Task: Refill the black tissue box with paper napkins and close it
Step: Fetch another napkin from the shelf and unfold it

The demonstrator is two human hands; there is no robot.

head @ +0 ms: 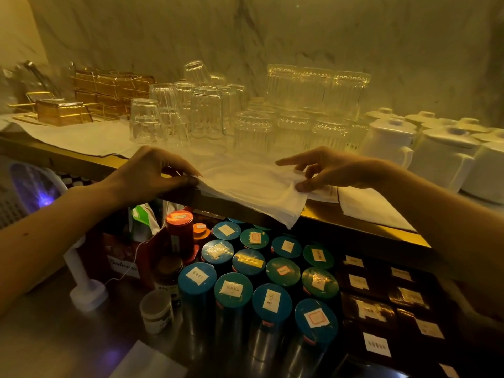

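Observation:
A stack of white paper napkins (pixel 253 189) lies on the front edge of the shelf (pixel 368 225), one corner hanging over it. My left hand (pixel 152 173) pinches the left end of the stack between thumb and fingers. My right hand (pixel 327 170) grips the right end with thumb and bent fingers, its forefinger pointing left. No black tissue box is in sight.
Upturned glasses (pixel 201 115) and ribbed tumblers (pixel 313 105) crowd the shelf behind the napkins, white teapots (pixel 390 140) at right, gold wire holders (pixel 65 110) at left. Below the shelf stand several round tins (pixel 231 290) with labelled lids, dark boxes (pixel 381 309) and a small white fan (pixel 38 192).

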